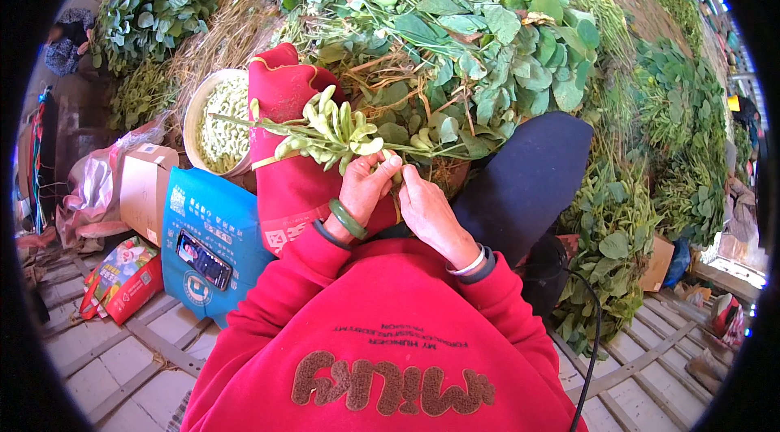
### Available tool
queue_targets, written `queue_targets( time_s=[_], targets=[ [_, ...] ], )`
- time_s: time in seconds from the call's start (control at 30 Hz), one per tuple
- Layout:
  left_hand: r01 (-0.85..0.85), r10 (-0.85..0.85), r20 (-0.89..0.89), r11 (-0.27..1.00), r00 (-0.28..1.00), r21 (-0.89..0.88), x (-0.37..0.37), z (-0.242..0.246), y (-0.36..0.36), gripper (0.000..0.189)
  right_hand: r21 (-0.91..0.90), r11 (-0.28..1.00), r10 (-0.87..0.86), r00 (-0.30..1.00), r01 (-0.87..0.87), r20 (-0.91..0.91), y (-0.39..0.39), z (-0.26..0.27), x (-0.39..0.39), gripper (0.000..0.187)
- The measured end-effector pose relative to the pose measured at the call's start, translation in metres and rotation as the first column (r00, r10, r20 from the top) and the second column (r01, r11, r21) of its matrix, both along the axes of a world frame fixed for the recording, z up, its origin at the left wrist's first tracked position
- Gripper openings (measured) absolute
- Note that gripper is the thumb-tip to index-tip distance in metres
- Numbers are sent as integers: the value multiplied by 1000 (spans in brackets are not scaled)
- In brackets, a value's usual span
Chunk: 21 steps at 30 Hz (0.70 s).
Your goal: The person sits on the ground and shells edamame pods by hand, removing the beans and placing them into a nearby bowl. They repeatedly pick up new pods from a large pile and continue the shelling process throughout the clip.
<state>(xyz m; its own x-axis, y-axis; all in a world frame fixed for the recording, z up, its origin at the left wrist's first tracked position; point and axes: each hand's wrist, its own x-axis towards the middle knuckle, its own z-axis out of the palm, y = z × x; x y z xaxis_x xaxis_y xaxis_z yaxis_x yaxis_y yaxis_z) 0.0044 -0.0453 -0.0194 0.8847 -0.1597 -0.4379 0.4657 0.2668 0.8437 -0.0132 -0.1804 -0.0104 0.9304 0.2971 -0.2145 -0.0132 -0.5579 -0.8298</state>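
Observation:
A soybean stalk with a cluster of green pods lies across the front of my lap, over a red cloth on my leg. My left hand has its thumb and fingers closed at the lower edge of the pods. Close beside it, my right hand has its fingertips together near the stalk; whether a pod is between them is hidden. To the left stands a pale bucket filled with shelled green beans. A large heap of leafy bean plants lies in front of me.
Left of me are a blue bag with a phone on it, a cardboard box and a red printed carton. More bean plants lie at the right, beside a black cable. Another person sits at the far left.

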Motion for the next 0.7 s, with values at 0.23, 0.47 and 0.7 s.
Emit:
queue_targets(
  time_s=[0.23, 0.47, 0.7],
  targets=[
    [295, -295, 70, 955, 953, 16, 6, 5, 19, 13, 45, 999, -2, 1000, 3, -15, -2, -10, -2, 13],
    [336, -342, -3, 925, 940, -176, 4, 6, 20, 26, 295, 948, -47, 968, 121, -248, -12, -7, 6, 10],
    [270, -307, -115, 928, 945, -256, 2, 11, 21, 22, 174, 981, -80, 997, 81, -15, -2, 10, 2, 11]
  ],
)
